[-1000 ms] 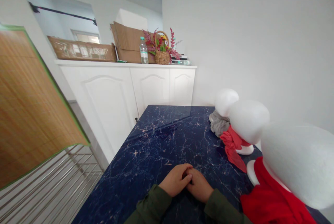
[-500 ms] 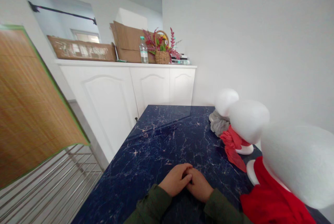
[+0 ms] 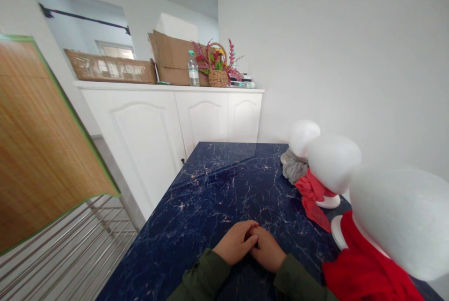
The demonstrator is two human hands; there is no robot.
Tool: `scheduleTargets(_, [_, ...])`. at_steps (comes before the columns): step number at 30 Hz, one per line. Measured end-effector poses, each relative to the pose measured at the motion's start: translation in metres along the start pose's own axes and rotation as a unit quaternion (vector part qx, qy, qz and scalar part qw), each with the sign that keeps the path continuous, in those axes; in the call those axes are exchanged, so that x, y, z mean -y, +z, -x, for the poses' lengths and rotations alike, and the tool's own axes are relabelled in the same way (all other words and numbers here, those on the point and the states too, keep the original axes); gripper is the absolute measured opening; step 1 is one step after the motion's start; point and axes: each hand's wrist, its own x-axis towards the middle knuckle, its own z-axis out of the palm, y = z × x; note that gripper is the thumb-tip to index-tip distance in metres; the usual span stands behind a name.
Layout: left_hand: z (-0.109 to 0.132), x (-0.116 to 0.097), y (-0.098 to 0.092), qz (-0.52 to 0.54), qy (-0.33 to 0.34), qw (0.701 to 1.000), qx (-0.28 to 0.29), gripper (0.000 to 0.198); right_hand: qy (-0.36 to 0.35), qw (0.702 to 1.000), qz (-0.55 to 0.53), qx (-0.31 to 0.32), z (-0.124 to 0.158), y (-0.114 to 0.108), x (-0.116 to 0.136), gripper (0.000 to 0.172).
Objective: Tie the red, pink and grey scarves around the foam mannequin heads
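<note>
My left hand (image 3: 236, 241) and my right hand (image 3: 268, 249) rest clasped together over the near part of the dark blue marbled table (image 3: 210, 193). The fingers of my left hand are closed over the front of my right hand, its thumb lying across. Most of my right hand's fingers are hidden under the left. No object shows between them. To the right stand three white mannequin heads: the nearest (image 3: 400, 217) with a red cloth (image 3: 368, 268) at its neck, the middle one (image 3: 333, 161) with a coral-red scarf (image 3: 312, 191), the farthest (image 3: 303, 137) with a grey scarf (image 3: 295, 166).
Beyond the table is a white cabinet (image 3: 147, 146) bearing cardboard boxes (image 3: 115, 68), a plastic bottle (image 3: 193, 69) and a flower basket (image 3: 218, 78). At the left, a green-edged bamboo mat (image 3: 45, 142) hangs above a metal rack (image 3: 80, 240). A white wall rises at the right.
</note>
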Motion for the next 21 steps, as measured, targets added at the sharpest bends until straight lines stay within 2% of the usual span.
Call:
scheduleTargets(16, [0.0004, 0.0021, 0.0018, -0.003, 0.002, 1.0, -0.005, 0.036, 0.009, 1.0, 0.01, -0.01, 0.0014, 0.0022, -0.0027, 0.033])
scheduleTargets(21, [-0.0012, 0.0042, 0.0028, -0.008, 0.011, 1.0, -0.005, 0.037, -0.009, 1.0, 0.002, -0.014, -0.0014, 0.0004, 0.0008, 0.033])
